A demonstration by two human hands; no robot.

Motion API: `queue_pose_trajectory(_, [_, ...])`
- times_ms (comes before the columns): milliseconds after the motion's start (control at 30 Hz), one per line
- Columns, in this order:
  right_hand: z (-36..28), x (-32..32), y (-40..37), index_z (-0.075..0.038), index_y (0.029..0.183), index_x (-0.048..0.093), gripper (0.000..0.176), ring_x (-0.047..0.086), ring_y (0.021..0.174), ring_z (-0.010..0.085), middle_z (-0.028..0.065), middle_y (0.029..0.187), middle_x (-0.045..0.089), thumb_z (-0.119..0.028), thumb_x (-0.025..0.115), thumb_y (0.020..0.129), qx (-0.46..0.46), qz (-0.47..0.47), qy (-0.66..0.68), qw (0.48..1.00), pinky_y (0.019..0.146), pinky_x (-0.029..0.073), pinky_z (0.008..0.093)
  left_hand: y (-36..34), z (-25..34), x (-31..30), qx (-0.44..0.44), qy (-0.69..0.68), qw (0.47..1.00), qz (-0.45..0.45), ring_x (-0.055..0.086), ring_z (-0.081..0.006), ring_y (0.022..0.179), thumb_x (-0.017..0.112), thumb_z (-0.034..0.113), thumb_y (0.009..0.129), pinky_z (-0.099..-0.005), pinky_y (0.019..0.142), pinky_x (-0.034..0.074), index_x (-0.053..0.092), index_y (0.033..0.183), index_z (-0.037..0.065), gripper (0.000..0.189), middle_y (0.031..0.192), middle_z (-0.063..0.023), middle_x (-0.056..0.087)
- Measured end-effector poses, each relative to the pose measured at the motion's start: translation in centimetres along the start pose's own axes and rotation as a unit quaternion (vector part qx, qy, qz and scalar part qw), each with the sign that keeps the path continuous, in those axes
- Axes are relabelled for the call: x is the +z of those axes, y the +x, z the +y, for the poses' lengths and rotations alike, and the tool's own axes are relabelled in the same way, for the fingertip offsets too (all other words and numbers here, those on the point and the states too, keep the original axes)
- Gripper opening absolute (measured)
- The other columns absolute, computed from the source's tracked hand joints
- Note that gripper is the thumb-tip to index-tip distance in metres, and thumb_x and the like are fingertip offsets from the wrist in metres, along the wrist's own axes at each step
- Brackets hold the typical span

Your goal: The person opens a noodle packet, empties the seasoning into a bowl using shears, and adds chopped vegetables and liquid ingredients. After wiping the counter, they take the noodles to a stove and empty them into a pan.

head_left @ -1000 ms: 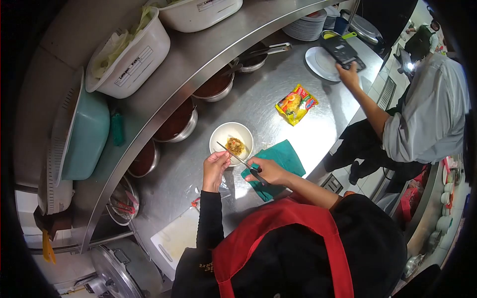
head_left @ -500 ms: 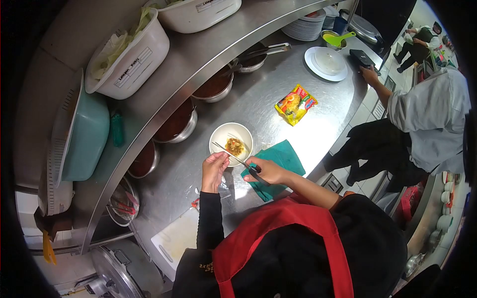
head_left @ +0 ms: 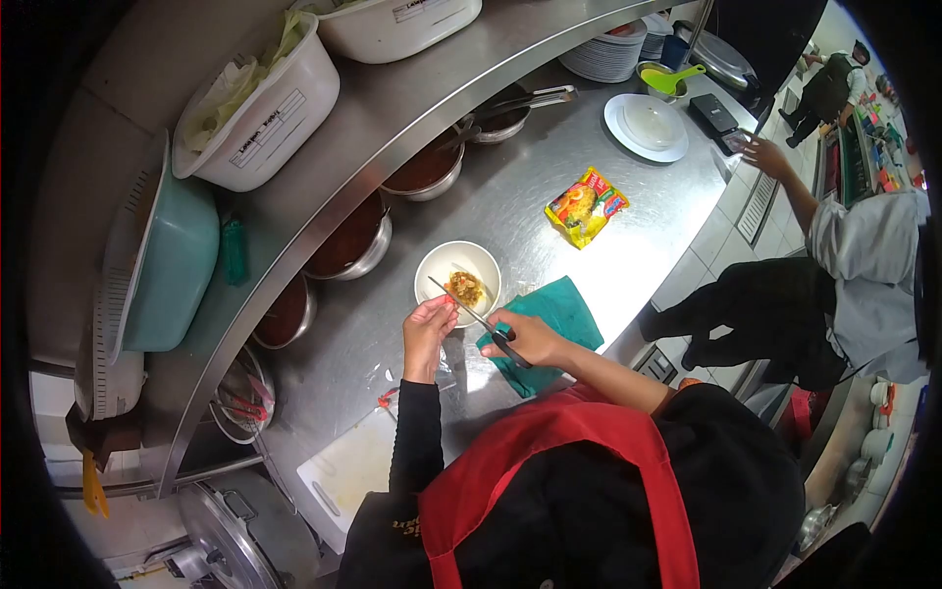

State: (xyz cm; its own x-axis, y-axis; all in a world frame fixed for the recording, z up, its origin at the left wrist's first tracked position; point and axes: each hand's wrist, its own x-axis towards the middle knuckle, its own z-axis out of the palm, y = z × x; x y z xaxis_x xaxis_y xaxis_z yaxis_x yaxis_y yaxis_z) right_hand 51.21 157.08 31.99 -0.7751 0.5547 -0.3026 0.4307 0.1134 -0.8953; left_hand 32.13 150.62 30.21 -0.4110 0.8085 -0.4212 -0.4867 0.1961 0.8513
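Note:
My right hand (head_left: 523,341) grips black-handled scissors (head_left: 469,311), whose blades reach over the near rim of a white bowl (head_left: 427,272). Chopped red, green and yellowish food (head_left: 465,288) lies in that bowl. Close to the blades, my left hand (head_left: 427,329) pinches a small red piece (head_left: 450,299). Under my right hand and forearm a green cloth (head_left: 563,314) is spread on the steel counter. A yellow noodle packet (head_left: 586,207) lies beyond the bowl.
Metal bowls of red sauce (head_left: 424,174) line the shelf side. White plates (head_left: 646,128) and a black device (head_left: 713,116) are at the far end. A white cutting board (head_left: 348,471) lies at lower left. A co-worker (head_left: 868,265) stands at right, another person (head_left: 834,88) farther back.
The scissor blades have closed together near my left fingertips. The co-worker's hand has moved off the black device, and the co-worker has shifted right. The person farther back has changed posture.

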Motion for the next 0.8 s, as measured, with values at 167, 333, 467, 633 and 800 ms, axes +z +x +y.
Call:
queue_pose_trajectory(167, [-1.1, -0.6, -0.5, -0.01, 0.098, 0.048, 0.053, 0.058, 0.079, 0.0274, 0.0118, 0.079, 0.059, -0.051, 0.067, 0.07, 0.025, -0.032, 0.031, 0.999, 0.072, 0.043, 0.0342, 0.1, -0.6, -0.5, -0.01, -0.027, 1.0, -0.007, 0.059, -0.0108, 0.073, 0.06, 0.006, 0.082, -0.0215, 0.067, 0.049, 0.058, 0.096, -0.002, 0.017, 0.085, -0.0079, 0.063])
queue_pose_trajectory(333, [-1.1, -0.4, -0.5, -0.012, 0.102, 0.049, 0.055, 0.056, 0.069, 0.0221, 0.0095, 0.072, 0.057, -0.052, 0.067, 0.069, 0.022, -0.013, 0.014, 1.0, 0.063, 0.042, 0.0326, 0.1, -0.4, -0.6, -0.004, -0.009, 1.0, -0.013, 0.059, -0.0105, 0.071, 0.061, 0.006, 0.082, -0.0217, 0.067, 0.049, 0.059, 0.095, -0.001, 0.016, 0.085, -0.0079, 0.063])
queue_pose_trajectory(467, [-0.3, 0.2, -0.4, -0.013, 0.103, 0.049, 0.056, 0.055, 0.064, 0.0204, 0.0084, 0.069, 0.055, -0.053, 0.068, 0.068, -0.005, 0.018, 0.006, 1.0, 0.058, 0.042, 0.0326, 0.3, -0.2, -0.3, -0.007, -0.006, 1.0, -0.013, 0.058, -0.0096, 0.069, 0.061, 0.006, 0.082, -0.0208, 0.065, 0.048, 0.06, 0.094, -0.001, 0.014, 0.084, -0.0077, 0.063])
queue_pose_trajectory(633, [0.4, 0.2, -0.2, -0.014, 0.101, 0.05, 0.055, 0.055, 0.064, 0.0204, 0.0077, 0.068, 0.055, -0.053, 0.068, 0.068, 0.0, 0.006, -0.008, 1.0, 0.058, 0.041, 0.0323, 0.5, -0.4, -0.5, -0.014, -0.002, 1.0, -0.009, 0.058, -0.0098, 0.069, 0.061, 0.006, 0.081, -0.0207, 0.065, 0.048, 0.06, 0.091, 0.0, 0.011, 0.083, -0.0077, 0.063])
queue_pose_trajectory(800, [0.1, 0.0, -0.3, -0.013, 0.101, 0.05, 0.053, 0.055, 0.068, 0.0216, 0.0082, 0.071, 0.056, -0.052, 0.067, 0.069, -0.004, -0.018, 0.021, 1.0, 0.062, 0.042, 0.0329, 0.7, -0.2, -1.2, -0.031, -0.021, 0.999, -0.021, 0.059, -0.0107, 0.067, 0.061, 0.005, 0.081, -0.0211, 0.063, 0.049, 0.058, 0.088, 0.0, 0.009, 0.079, -0.0073, 0.063])
